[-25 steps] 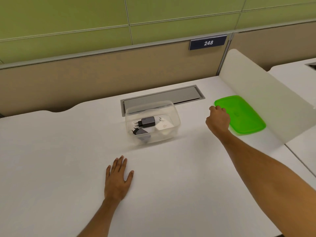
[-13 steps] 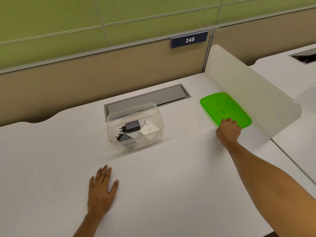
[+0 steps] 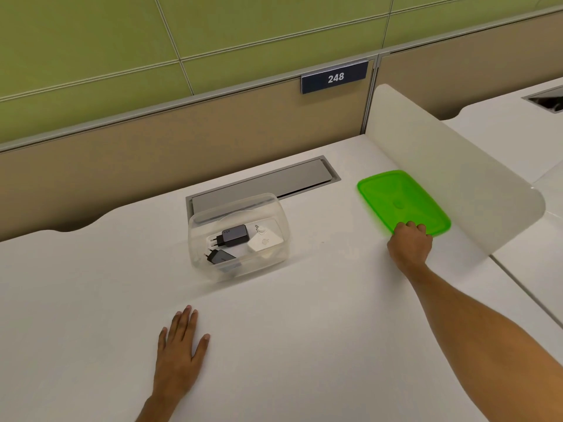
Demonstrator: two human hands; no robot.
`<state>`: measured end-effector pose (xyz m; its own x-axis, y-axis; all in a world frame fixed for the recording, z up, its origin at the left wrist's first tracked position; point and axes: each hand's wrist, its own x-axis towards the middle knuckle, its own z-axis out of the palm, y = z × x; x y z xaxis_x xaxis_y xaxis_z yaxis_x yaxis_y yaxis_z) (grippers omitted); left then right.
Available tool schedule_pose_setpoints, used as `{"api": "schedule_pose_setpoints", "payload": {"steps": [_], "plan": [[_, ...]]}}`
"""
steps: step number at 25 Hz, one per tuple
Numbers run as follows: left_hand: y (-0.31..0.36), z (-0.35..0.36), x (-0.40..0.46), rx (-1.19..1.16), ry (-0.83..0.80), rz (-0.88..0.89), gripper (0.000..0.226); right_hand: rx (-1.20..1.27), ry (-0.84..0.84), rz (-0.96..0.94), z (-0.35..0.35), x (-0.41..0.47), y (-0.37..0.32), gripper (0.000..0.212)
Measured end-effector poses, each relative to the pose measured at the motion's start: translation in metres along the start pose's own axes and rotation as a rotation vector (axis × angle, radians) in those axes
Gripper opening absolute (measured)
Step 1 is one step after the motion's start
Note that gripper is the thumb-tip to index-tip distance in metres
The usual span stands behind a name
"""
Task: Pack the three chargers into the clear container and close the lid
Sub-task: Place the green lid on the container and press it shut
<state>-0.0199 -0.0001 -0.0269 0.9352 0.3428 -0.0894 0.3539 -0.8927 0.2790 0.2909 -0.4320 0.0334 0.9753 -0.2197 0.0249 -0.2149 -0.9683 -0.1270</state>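
Note:
The clear container [image 3: 213,271] stands lidless on the white desk. Inside lie two dark chargers, one at the back [image 3: 233,235] and one at the front [image 3: 221,256], and a white charger [image 3: 264,241] to their right. The green lid [image 3: 396,199] lies flat to the right, by the white divider. My right hand [image 3: 409,246] is at the lid's near edge, fingers curled onto the rim. My left hand [image 3: 179,351] rests flat on the desk, fingers apart, in front of the container and holding nothing.
A white divider panel [image 3: 457,184] stands just right of the lid. A grey cable hatch [image 3: 262,184] is set into the desk behind the container. A beige partition with a sign reading 248 [image 3: 335,77] closes the back.
My right hand moved from the lid's left corner to its near edge and closed its fingers on the rim. The left hand stayed flat. The view shifted.

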Motion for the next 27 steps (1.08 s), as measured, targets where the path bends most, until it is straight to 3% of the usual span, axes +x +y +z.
{"api": "schedule_pose_setpoints", "payload": {"steps": [10,18,22,27], "plan": [[0.013,-0.013,0.001,-0.099,0.028,-0.096,0.060,0.642,0.143,0.242,-0.060,-0.002,-0.059,0.019],[0.065,-0.047,0.007,-0.585,0.291,-0.162,0.053,1.244,0.070,0.235,-0.112,-0.061,-0.131,0.010],[0.104,-0.069,0.006,-0.904,0.330,-0.245,0.050,1.522,-0.131,0.131,-0.130,-0.113,-0.169,0.008],[0.148,-0.103,0.021,-1.384,0.214,-0.431,0.042,1.744,-0.496,0.025,-0.138,-0.184,-0.203,0.012]]}}
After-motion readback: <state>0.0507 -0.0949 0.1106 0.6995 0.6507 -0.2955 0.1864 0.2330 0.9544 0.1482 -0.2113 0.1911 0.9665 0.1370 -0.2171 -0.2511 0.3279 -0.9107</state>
